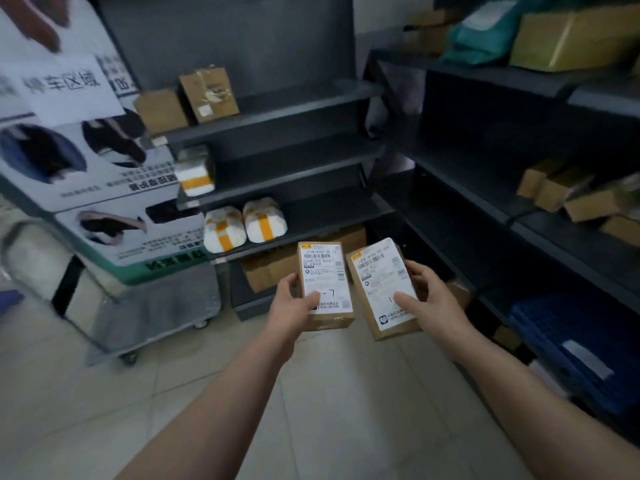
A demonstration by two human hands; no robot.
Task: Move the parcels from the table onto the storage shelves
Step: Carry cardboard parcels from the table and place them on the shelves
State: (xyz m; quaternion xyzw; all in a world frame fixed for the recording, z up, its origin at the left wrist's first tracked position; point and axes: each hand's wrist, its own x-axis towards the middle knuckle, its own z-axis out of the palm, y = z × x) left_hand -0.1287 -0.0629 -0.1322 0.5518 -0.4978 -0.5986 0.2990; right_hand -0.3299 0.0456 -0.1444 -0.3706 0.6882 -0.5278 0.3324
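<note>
Both hands [360, 306] grip small brown parcels [325, 284] bearing white labels.

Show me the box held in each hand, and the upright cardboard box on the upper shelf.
left box [323, 271]: head view, middle of its white label.
right box [382, 282]: head view, middle of its white label.
upright cardboard box [209, 95]: head view, its front face.
</note>
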